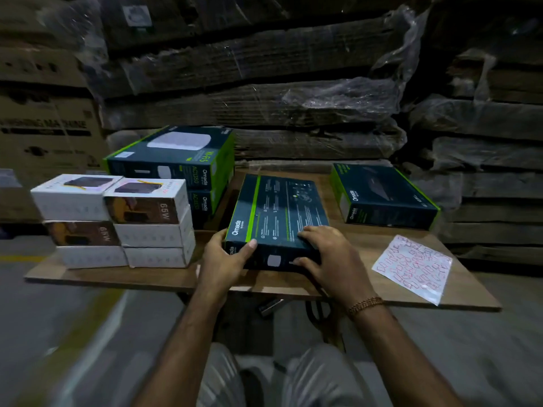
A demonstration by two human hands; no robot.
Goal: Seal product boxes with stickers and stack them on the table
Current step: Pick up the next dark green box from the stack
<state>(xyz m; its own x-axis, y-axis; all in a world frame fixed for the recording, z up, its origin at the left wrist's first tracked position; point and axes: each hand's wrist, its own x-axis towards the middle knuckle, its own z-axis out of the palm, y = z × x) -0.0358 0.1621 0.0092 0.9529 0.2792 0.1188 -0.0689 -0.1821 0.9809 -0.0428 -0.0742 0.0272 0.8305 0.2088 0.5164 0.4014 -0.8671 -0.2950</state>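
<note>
Box [279, 218] is gripped at its near corners by left hand [223, 259] and right hand [332, 257]; probably light, stiff cardboard; best held by the edges.

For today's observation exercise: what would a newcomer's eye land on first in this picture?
Probably the dark green-edged box at the table's middle, held by the left hand and right hand. Next, the white box stack at left and the red-lettered sticker sheet at right.

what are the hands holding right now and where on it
Both hands hold the dark green-edged box at its near end: the left hand grips the near left corner, the right hand lies over the near right top edge.
</note>
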